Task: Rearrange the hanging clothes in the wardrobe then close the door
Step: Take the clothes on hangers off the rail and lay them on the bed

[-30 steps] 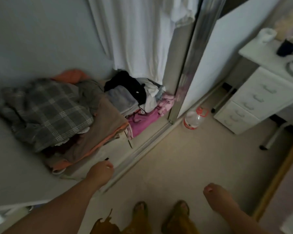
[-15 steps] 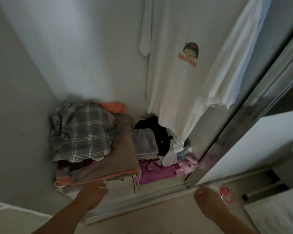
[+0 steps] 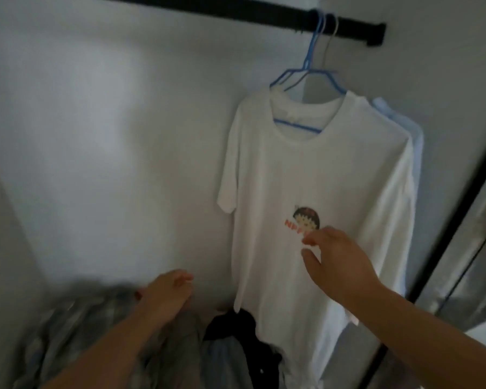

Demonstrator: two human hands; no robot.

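Right hand (image 3: 340,265) fingers apart, holding nothing, in front of the white T-shirt (image 3: 314,175) print; shirt hangs above it on a blue hanger (image 3: 306,71). Left hand (image 3: 163,293) loosely curled, empty, lower left over piled clothes (image 3: 82,332).

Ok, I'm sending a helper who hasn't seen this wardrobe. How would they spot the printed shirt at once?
Find the black rail across the wardrobe's top. At its right end hang a few hangers; the front one, a blue hanger, carries the white T-shirt. Unlike the pale blue garment behind it, it bears a small cartoon print.
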